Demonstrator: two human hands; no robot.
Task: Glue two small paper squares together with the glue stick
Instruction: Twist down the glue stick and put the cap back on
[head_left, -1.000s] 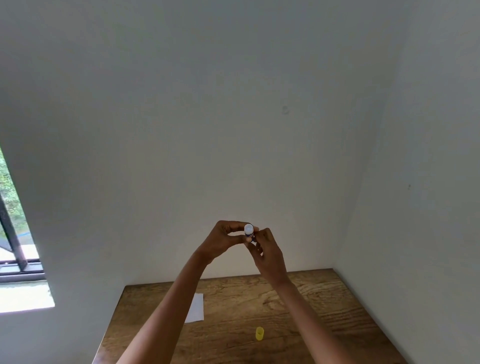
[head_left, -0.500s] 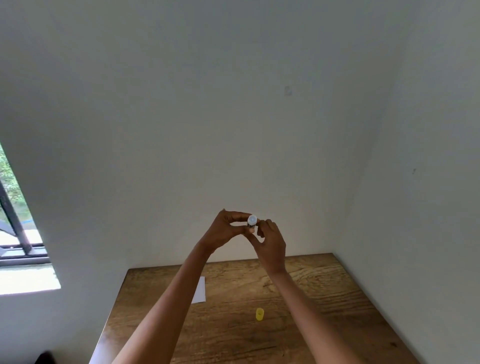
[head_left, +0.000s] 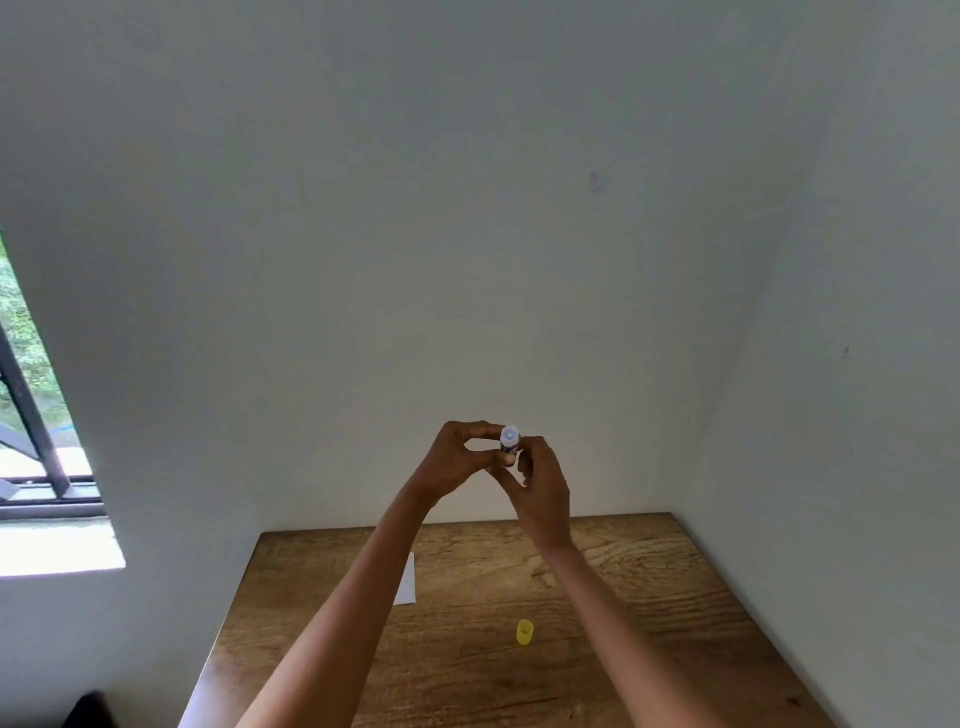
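Both hands up high: left hand (head_left: 457, 457) and right hand (head_left: 540, 483) pinch the glue stick (head_left: 509, 441) (yellow cap (head_left: 524, 632) sits at 6 o'clock on the table (head_left: 649, 597)).

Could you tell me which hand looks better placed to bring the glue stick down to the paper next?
Probably right: the right hand grips the glue stick body, while the left hand only pinches its top, above the paper.

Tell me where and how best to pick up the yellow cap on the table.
Pinch the yellow cap across its round sides, coming straight down from above. It is small, sits apart on the bare wooden table, and nothing crowds it, so thumb and forefinger fit either side.
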